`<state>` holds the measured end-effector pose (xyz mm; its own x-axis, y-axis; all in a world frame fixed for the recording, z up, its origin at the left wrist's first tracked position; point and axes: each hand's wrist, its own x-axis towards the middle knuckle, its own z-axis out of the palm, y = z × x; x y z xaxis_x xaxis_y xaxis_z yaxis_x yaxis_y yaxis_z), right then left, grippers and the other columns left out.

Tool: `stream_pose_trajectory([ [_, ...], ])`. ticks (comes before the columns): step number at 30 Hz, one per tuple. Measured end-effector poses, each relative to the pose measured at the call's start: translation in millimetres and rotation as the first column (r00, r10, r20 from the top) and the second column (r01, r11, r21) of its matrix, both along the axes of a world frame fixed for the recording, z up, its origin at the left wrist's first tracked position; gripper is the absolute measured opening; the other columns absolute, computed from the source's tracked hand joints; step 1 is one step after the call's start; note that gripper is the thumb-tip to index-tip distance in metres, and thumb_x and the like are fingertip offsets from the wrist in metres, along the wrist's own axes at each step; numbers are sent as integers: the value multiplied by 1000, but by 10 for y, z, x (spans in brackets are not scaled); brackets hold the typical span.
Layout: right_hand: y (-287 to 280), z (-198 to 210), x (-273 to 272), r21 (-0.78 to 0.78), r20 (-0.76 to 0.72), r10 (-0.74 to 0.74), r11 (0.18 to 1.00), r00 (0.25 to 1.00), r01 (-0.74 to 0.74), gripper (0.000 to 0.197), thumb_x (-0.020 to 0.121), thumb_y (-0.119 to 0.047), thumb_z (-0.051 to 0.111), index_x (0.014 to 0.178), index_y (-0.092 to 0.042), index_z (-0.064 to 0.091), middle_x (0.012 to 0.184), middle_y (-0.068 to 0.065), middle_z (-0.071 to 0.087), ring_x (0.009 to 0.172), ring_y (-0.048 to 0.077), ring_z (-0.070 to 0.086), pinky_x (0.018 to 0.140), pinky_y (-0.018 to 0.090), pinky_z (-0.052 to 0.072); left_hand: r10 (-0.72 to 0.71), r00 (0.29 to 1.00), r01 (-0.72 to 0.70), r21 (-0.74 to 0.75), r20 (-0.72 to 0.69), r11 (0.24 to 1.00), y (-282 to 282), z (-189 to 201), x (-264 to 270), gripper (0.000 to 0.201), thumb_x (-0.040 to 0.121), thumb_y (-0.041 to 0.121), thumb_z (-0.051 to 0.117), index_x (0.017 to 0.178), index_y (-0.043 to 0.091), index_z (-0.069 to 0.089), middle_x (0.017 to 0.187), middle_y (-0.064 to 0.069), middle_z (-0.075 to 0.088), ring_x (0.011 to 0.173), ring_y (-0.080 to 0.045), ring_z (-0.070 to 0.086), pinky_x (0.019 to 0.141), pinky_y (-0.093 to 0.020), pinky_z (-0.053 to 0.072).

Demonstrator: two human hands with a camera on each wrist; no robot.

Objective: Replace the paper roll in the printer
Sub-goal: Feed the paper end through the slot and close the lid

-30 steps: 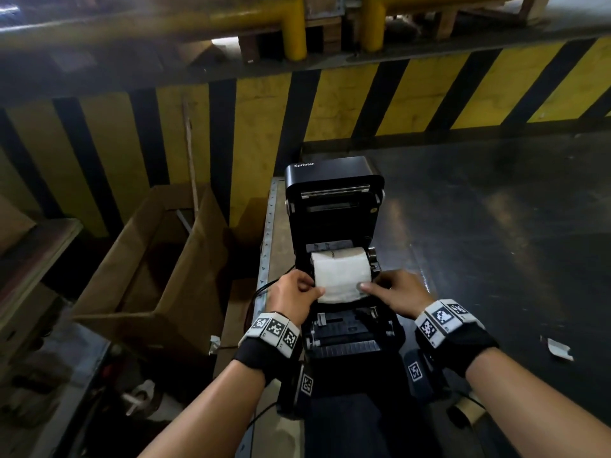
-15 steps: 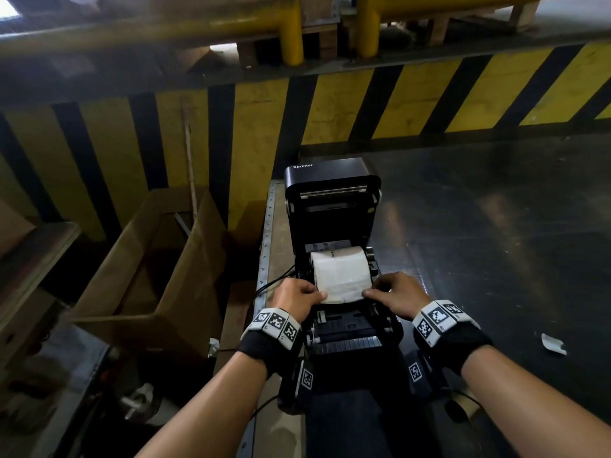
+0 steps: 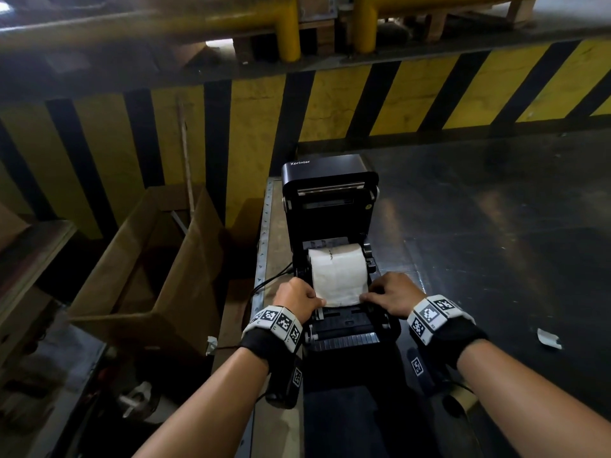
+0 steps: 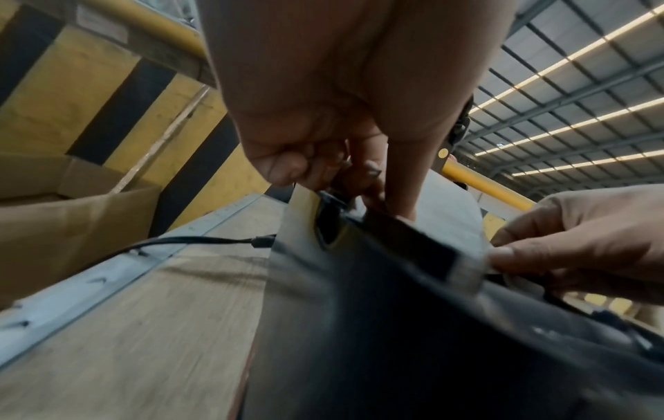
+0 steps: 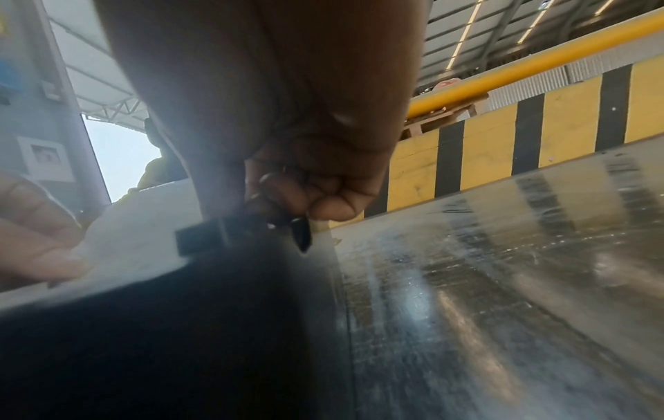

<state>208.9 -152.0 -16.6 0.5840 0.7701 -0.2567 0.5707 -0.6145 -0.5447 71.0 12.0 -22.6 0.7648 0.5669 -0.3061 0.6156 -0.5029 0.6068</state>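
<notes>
1. Pinching the loose leading edge of the paper roll [image 3: 339, 271], the left hand [image 3: 296, 300] holds one corner and the right hand [image 3: 390, 296] the other, each with thumb and fingers curled tight onto the sheet

2. Behind both grips the roll sits in the bay of the open printer [image 3: 330, 206], its lid tilted up beyond; the sheet runs from the roll toward the person, and ahead of the pinches lie the feed guides and roller

3. Judging by this, the sheet could skew if one hand pulls harder, so it would enter the guides crooked and jam

4. A sharp tug might tear the thin paper at either corner, or lift the roll off its holders, which cannot be seen clearly from here

5. Left of the left-hand grip stands an open cardboard box [image 3: 139, 276]; a thin stick [image 3: 185, 166] seems to lean out of it, the rest of its inside too dark to tell
</notes>
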Motion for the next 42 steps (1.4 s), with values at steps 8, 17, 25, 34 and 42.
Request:
stream_pose_trajectory([
  [8, 72, 72, 39, -77, -27, -32, 997, 999, 30, 31, 76, -37, 68, 88, -9, 73, 96, 12, 72, 88, 24, 63, 66, 24, 41, -17, 1000, 17, -14, 1, 1000, 47, -4, -7, 37, 80, 28, 72, 48, 20, 55, 50, 4, 48, 49, -10, 44, 47, -18, 33],
  [17, 88, 103, 61, -105, -113, -64, 993, 992, 52, 21, 73, -30, 69, 81, -10, 73, 77, 5, 63, 78, 18, 59, 60, 23, 42, -72, 997, 71, -47, -28, 996, 135, 106, 22, 29, 80, 34, 71, 81, 5, 74, 52, 4, 48, 50, -7, 42, 45, -16, 32],
  [25, 69, 106, 88, -3, -175, -101, 995, 979, 102, 19, 74, -35, 70, 70, -16, 74, 70, 0, 68, 65, 9, 61, 54, 14, 43, -115, 983, 109, -51, -141, 993, 117, 133, 53, 26, 77, 30, 74, 82, 4, 75, 71, -2, 63, 71, -16, 57, 62, -25, 44],
  [34, 94, 146, 100, -101, -176, -58, 994, 983, 40, 11, 66, -27, 75, 60, -21, 68, 66, -3, 64, 67, 11, 58, 53, 16, 41, -7, 999, 4, -78, -34, 997, 100, 80, 3, 21, 77, 25, 74, 86, 5, 76, 79, -6, 66, 77, -17, 59, 68, -24, 43],
  [42, 69, 120, 74, -85, -145, -57, 995, 988, 45, 21, 76, -25, 69, 85, -7, 73, 70, -3, 60, 64, 8, 54, 44, 6, 36, -121, 965, 123, -4, -234, 992, 108, 204, 105, 33, 73, 30, 76, 95, 5, 75, 101, -11, 73, 98, -26, 66, 87, -35, 54],
])
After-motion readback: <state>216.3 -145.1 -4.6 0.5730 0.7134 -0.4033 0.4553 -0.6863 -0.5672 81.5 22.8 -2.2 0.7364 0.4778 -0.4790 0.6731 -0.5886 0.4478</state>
